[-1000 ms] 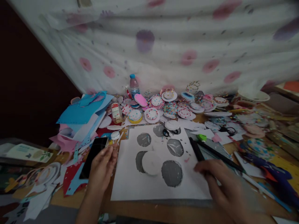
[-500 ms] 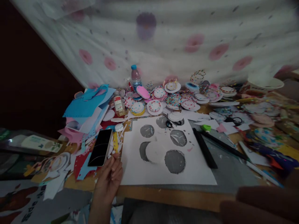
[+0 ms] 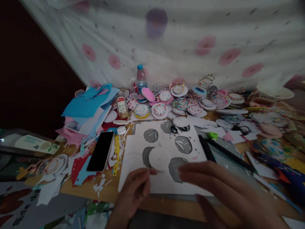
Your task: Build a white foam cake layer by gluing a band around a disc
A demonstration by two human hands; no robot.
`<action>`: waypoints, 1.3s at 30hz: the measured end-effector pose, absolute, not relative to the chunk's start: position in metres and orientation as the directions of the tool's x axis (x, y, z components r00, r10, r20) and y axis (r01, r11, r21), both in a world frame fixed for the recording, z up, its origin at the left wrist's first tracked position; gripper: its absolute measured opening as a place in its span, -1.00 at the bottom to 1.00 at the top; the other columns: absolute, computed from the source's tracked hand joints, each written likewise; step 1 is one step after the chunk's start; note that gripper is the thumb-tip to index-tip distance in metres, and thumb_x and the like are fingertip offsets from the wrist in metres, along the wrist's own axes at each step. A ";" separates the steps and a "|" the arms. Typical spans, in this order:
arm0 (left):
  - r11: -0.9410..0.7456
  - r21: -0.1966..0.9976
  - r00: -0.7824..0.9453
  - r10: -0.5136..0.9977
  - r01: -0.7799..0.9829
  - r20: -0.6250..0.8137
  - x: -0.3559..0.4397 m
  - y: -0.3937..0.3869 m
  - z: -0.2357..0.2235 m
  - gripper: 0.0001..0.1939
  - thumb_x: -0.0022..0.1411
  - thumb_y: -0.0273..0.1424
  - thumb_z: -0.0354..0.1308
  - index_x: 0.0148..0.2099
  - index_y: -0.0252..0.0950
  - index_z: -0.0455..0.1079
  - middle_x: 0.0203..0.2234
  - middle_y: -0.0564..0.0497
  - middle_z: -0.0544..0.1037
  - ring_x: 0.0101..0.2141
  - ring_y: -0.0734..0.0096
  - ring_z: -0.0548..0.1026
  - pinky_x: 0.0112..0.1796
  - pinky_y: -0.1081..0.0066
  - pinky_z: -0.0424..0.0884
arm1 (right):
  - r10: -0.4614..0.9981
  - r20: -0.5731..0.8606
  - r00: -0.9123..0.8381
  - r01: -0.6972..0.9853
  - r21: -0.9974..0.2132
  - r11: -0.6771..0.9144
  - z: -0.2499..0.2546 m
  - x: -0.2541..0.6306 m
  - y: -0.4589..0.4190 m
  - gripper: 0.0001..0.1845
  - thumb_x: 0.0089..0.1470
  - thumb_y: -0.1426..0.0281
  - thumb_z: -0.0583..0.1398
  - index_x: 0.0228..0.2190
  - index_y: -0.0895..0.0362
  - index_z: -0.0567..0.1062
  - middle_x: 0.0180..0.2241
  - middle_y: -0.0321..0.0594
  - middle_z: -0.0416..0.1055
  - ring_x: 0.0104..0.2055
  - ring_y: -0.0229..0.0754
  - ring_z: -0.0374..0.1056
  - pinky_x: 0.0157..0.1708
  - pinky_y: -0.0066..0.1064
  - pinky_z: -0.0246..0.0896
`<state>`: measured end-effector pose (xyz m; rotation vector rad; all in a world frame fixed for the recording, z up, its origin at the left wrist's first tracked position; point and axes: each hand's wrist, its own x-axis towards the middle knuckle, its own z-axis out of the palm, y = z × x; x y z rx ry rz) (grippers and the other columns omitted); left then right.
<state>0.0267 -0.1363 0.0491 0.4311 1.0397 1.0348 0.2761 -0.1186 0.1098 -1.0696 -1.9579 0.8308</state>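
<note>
A white paper sheet (image 3: 164,140) with several round cut-out holes lies on the wooden table in front of me. A loose white paper circle (image 3: 158,158) rests on it. My left hand (image 3: 135,190) lies on the sheet's near left corner with its fingers curled onto the paper, close to that circle. My right hand (image 3: 221,187) is blurred, its fingers stretched out over the sheet's near right part, holding nothing that I can see. A black phone (image 3: 101,155) lies to the left of the sheet.
Decorated paper discs (image 3: 181,103) are heaped at the back beside a water bottle (image 3: 141,76) and a small glue bottle (image 3: 122,107). Blue and pink paper (image 3: 88,109) is piled at the left. Scissors (image 3: 177,128), a black ruler (image 3: 206,148) and pens lie to the right.
My left hand moved right from beside the phone onto the sheet's corner. My right hand came back up from the lower right and reaches across the sheet.
</note>
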 end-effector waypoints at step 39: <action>-0.262 0.667 0.218 0.964 0.698 0.151 0.029 -0.090 0.022 -0.64 0.27 -0.32 0.07 0.10 -0.28 0.33 0.09 -0.19 0.42 0.09 0.13 0.37 0.06 0.14 0.32 | 0.974 -0.226 -0.020 0.024 -0.974 -0.226 0.027 0.296 -0.116 -0.66 0.21 0.12 0.05 -0.31 0.13 0.42 -0.57 -0.27 0.40 -0.63 -0.30 0.23 -0.63 -0.48 0.18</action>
